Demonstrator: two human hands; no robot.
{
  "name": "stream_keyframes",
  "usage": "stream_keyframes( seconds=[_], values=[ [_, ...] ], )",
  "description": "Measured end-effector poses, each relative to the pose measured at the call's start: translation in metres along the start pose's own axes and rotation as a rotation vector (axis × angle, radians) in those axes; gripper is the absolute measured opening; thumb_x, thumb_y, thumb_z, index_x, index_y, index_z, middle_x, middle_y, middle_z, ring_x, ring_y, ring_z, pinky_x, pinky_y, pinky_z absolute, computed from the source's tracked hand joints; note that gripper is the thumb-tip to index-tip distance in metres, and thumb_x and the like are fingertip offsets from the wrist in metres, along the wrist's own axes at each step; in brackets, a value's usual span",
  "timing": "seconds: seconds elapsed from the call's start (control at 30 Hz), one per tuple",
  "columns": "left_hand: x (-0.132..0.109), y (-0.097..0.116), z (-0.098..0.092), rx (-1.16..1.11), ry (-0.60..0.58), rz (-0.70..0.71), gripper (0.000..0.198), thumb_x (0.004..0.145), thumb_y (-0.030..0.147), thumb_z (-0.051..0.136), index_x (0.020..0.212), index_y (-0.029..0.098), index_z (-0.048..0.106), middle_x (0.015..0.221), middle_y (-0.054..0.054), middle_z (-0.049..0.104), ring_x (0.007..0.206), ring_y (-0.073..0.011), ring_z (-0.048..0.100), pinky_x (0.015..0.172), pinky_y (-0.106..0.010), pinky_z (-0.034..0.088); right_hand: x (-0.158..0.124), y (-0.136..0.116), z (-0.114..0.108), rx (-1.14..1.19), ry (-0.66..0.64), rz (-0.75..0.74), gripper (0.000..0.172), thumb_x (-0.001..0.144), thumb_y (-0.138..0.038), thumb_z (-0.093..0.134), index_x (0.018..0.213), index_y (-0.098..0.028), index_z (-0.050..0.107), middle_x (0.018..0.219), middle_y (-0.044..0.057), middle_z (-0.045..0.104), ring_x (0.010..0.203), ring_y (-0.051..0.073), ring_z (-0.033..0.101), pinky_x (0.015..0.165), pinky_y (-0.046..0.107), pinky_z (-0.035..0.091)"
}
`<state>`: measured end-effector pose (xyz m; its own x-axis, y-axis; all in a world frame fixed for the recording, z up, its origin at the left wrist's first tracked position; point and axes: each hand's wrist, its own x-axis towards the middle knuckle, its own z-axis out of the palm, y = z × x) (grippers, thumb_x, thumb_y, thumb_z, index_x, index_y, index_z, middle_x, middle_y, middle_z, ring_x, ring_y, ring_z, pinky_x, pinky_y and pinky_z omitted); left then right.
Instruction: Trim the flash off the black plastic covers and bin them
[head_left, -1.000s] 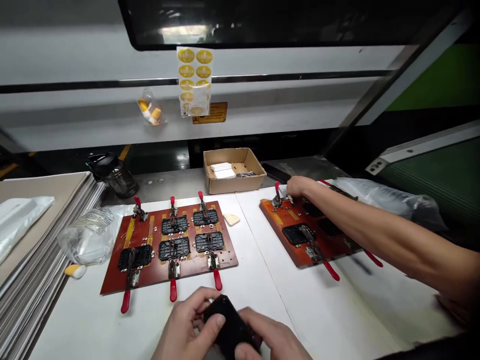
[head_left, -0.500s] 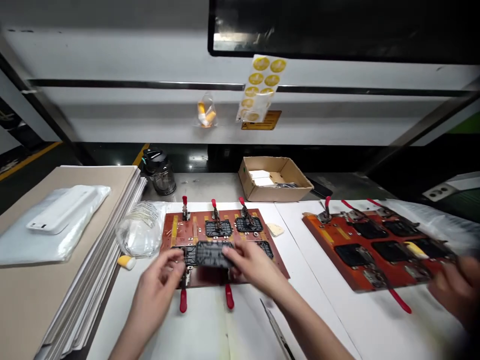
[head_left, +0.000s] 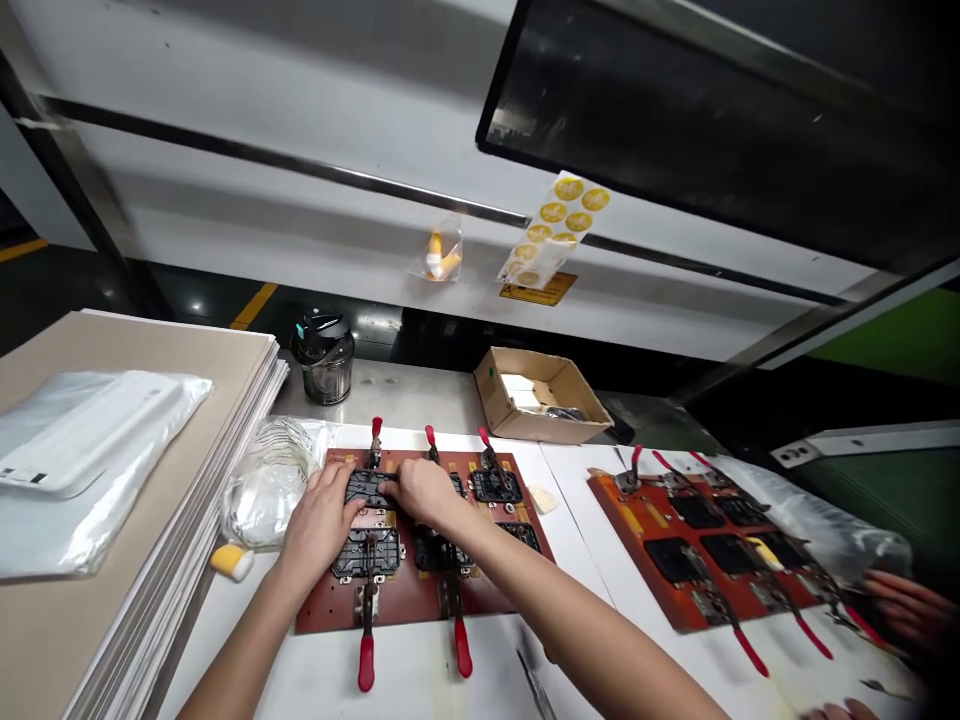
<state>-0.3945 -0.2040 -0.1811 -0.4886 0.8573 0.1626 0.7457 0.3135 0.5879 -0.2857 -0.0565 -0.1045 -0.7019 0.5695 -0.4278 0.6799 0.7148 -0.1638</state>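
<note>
Both my hands are over the dark red fixture board (head_left: 330,606), at its far left. My left hand (head_left: 319,520) and my right hand (head_left: 424,490) grip a black plastic frame (head_left: 367,488) from either side, holding it down on a nest of the board. Several similar black frames sit in other nests, and my right hand partly hides one (head_left: 435,550). Toggle clamps with red handles stand along the board's near and far edges. One clamp (head_left: 366,640) lies just below my left wrist.
An orange fixture board (head_left: 675,590) with black frames lies to the right, where a co-worker's hand (head_left: 907,610) shows. Scissors (head_left: 536,685) lie near my right forearm. On the left are a clear bag (head_left: 262,500) and a stack of boards (head_left: 142,420). A cardboard box (head_left: 540,395) stands behind.
The black frame has moved from above the board's near side to a far-left nest, with both my hands still on it. The view has tilted, and the co-worker's hand has moved lower right.
</note>
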Motion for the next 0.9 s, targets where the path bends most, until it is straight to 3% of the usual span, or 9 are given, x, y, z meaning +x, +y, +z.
stream_keyframes(
  seconds=[0.13,0.23,0.33,0.4,0.5,0.6,0.73,0.9],
  values=[
    [-0.001,-0.003,-0.004,0.013,-0.022,0.027,0.041,0.094,0.032,0.053,0.134,0.023,0.055,0.120,-0.010,0.059,0.113,-0.0299,0.055,0.097,-0.044,0.048,0.006,0.006,-0.007,-0.012,0.016,-0.027,0.053,0.093,-0.057,0.054,0.098,-0.007,0.071,0.099,0.023,0.073,0.097,0.031,0.070,0.081,0.034,0.052],
    [-0.001,-0.004,-0.004,-0.011,-0.024,0.025,0.040,0.094,0.032,0.053,0.132,0.024,0.056,0.124,-0.009,0.057,0.116,-0.0296,0.054,0.099,-0.044,0.048,0.022,0.013,-0.030,0.023,0.077,-0.074,0.059,0.101,-0.056,0.036,0.105,-0.005,0.067,0.101,0.024,0.072,0.092,0.029,0.070,0.075,0.033,0.051],
    [0.000,-0.004,-0.003,-0.029,-0.026,0.019,0.041,0.093,0.033,0.054,0.133,0.024,0.056,0.126,-0.009,0.057,0.117,-0.0295,0.054,0.101,-0.044,0.047,0.050,0.009,-0.055,0.101,0.083,-0.216,0.060,0.105,-0.054,0.021,0.116,-0.012,0.062,0.107,0.015,0.072,0.087,0.018,0.070,0.073,0.024,0.049],
    [0.002,-0.004,-0.004,-0.035,-0.030,0.012,0.041,0.093,0.034,0.055,0.132,0.024,0.056,0.124,-0.009,0.058,0.115,-0.0292,0.055,0.100,-0.044,0.048,0.070,0.002,-0.064,0.135,0.034,-0.304,0.057,0.106,-0.053,0.021,0.111,-0.015,0.064,0.102,0.008,0.073,0.078,0.012,0.069,0.071,0.018,0.047],
    [0.003,-0.004,-0.006,-0.040,-0.040,0.014,0.041,0.092,0.034,0.057,0.132,0.025,0.056,0.119,-0.008,0.060,0.112,-0.0290,0.056,0.098,-0.043,0.048,0.095,-0.006,-0.062,0.119,-0.015,-0.310,0.061,0.105,-0.055,0.026,0.098,-0.012,0.069,0.089,0.009,0.074,0.073,0.014,0.069,0.073,0.020,0.047],
    [0.003,-0.003,-0.007,-0.041,-0.046,0.017,0.041,0.092,0.034,0.057,0.132,0.026,0.057,0.117,-0.008,0.060,0.111,-0.0288,0.056,0.097,-0.043,0.048,0.109,-0.004,-0.049,0.067,-0.040,-0.238,0.066,0.100,-0.062,0.034,0.093,-0.009,0.072,0.092,0.016,0.074,0.089,0.023,0.071,0.080,0.027,0.049],
    [0.003,-0.002,-0.008,-0.034,-0.053,0.008,0.041,0.093,0.034,0.056,0.133,0.026,0.056,0.117,-0.008,0.060,0.111,-0.0285,0.056,0.097,-0.043,0.048,0.114,-0.002,-0.035,0.044,-0.054,-0.169,0.066,0.098,-0.064,0.036,0.107,-0.008,0.071,0.111,0.022,0.071,0.106,0.029,0.067,0.088,0.034,0.049],
    [0.007,-0.007,-0.005,0.009,-0.070,0.029,0.041,0.093,0.040,0.056,0.131,0.025,0.056,0.117,-0.008,0.061,0.111,-0.0284,0.058,0.097,-0.043,0.048,0.103,-0.013,-0.045,0.084,-0.067,-0.187,0.061,0.099,-0.061,0.039,0.117,-0.009,0.065,0.115,0.018,0.070,0.103,0.025,0.067,0.092,0.040,0.048]
  ],
)
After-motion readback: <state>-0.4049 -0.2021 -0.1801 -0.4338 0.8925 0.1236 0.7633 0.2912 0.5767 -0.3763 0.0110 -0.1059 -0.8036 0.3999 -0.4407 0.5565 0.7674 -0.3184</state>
